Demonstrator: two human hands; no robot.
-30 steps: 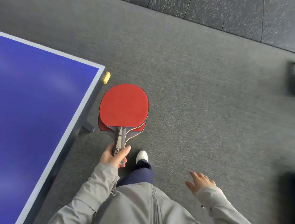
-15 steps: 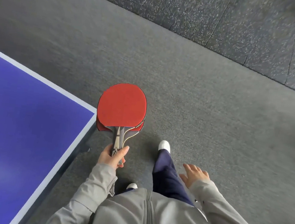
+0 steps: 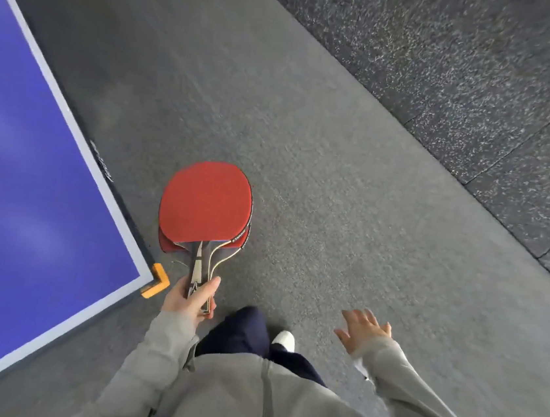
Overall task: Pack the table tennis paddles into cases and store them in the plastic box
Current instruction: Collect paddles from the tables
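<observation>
Left hand (image 3: pixel 189 299): we grip two stacked paddles (image 3: pixel 206 205) by the handles.
Right hand (image 3: pixel 363 330): ours, fingers spread, empty, above the floor (image 3: pixel 354 190).

A: Which colours do you see?
B: The paddles (image 3: pixel 206 200) are red-faced, their handles brown with pale stripes. The table (image 3: pixel 32 160) on the left is blue, edged white, with an orange corner guard (image 3: pixel 156 280).
A: And the floor?
B: Grey carpet (image 3: pixel 336 198); far right, dark speckled mats (image 3: pixel 471 66).

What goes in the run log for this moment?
left hand: holds two stacked paddles by handles | right hand: open, empty | cases, box: not in view | beside table corner
</observation>
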